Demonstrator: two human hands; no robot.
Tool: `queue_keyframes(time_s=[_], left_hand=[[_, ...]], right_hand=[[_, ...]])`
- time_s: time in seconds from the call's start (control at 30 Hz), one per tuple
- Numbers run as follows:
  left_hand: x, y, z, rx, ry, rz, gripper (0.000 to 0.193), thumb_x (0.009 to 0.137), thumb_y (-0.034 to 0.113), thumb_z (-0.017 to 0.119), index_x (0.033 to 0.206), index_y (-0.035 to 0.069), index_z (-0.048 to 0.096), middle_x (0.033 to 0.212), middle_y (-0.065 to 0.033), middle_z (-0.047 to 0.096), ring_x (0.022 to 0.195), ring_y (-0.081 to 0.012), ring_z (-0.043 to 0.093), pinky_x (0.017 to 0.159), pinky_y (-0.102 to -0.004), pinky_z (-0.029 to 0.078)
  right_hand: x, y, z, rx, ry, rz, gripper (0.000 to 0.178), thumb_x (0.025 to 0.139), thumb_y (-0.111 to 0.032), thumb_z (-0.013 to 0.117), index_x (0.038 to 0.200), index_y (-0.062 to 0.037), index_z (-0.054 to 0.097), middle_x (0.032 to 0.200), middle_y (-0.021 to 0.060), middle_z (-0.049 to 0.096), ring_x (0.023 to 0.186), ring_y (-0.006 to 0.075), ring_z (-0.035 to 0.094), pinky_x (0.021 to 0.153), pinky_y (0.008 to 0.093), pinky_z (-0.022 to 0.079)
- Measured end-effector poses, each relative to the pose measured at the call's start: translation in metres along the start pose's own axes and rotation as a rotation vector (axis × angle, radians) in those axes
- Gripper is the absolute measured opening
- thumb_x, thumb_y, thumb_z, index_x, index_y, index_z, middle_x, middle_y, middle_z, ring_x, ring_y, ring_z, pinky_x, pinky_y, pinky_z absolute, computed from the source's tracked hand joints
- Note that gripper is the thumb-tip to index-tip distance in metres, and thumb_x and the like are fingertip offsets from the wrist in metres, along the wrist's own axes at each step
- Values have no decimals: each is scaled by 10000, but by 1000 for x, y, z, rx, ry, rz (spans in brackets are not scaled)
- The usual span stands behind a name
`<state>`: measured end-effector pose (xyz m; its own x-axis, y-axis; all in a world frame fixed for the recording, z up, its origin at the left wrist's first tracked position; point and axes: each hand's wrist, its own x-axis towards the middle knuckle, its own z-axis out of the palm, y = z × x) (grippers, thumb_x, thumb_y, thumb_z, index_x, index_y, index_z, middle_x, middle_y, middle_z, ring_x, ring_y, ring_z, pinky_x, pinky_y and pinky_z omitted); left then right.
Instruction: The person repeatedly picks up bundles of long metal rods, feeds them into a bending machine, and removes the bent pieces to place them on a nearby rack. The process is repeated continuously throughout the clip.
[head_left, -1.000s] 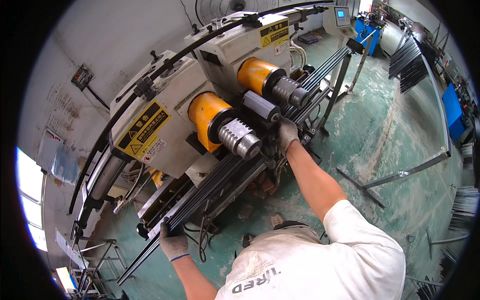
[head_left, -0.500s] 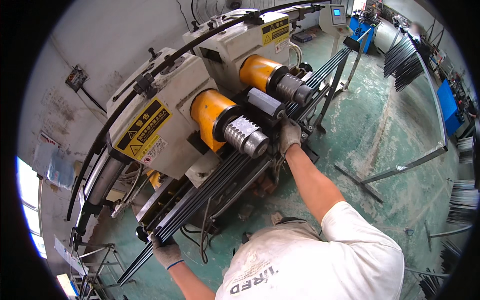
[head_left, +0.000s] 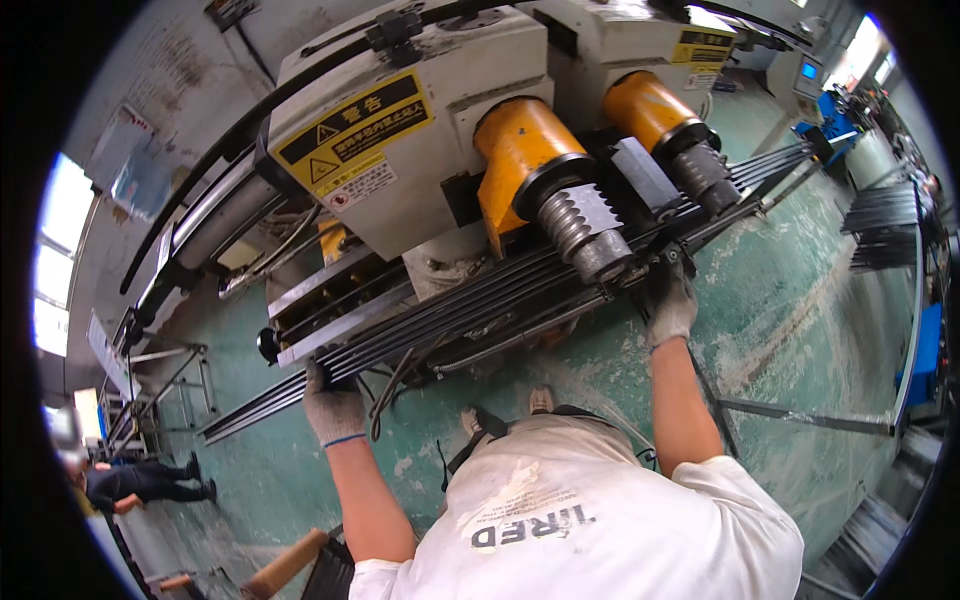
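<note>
A bundle of several long dark metal tubes (head_left: 440, 318) runs slantwise along the front of a large bending machine (head_left: 400, 165). My left hand (head_left: 335, 405), in a pale knitted glove with dark fingers, is closed round the tubes near their left end. My right hand (head_left: 671, 308), gloved alike, is closed at the front edge of the bundle below the right threaded cylinder (head_left: 702, 175); its fingertips are partly hidden against the tubes. Just above the tubes stands the left threaded cylinder (head_left: 585, 230), on an orange housing (head_left: 530, 145). A dark grey block (head_left: 645, 178) sits between the cylinders.
Hoses (head_left: 395, 392) hang below the tubes beside my left hand. A metal rack (head_left: 810, 413) with dark tubes (head_left: 882, 225) stands on the right. At lower left is another person (head_left: 145, 485). A control screen (head_left: 808, 71) shows at the far right.
My view has swung left, so the machine appears further right and the other person has come into view. Both hands stay at the tubes; the right one now sits lower beneath the right cylinder.
</note>
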<state>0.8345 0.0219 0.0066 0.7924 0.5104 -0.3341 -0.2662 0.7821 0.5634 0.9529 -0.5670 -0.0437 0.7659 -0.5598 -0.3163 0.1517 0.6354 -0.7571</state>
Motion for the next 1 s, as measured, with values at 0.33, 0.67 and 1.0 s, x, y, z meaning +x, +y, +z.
queue_keyframes(time_s=[0.33,0.67,1.0], left_hand=[[-39,-67,54,-42,-63,-195,360,1121,276,700,1380,27,729,1361,-126,769,1318,-325,690,1213,-501,521],[-27,46,17,-172,70,-56,315,1135,190,606,1372,-2,685,1340,-175,757,1320,-369,686,1210,-527,533],[49,292,-185,-193,201,252,243,1145,172,558,1231,11,717,1244,-168,789,1201,-348,737,1135,-549,579]], right_hand=[[-27,34,-33,-584,122,84,604,1117,-390,721,1534,39,639,1456,104,719,1226,239,662,1103,385,508],[-94,105,-93,-699,42,221,269,1103,-291,735,1247,-71,796,1114,81,800,945,243,736,805,387,572],[-161,185,-192,-865,45,462,226,1101,-273,743,1221,-84,780,1064,79,809,876,258,747,701,399,565]])
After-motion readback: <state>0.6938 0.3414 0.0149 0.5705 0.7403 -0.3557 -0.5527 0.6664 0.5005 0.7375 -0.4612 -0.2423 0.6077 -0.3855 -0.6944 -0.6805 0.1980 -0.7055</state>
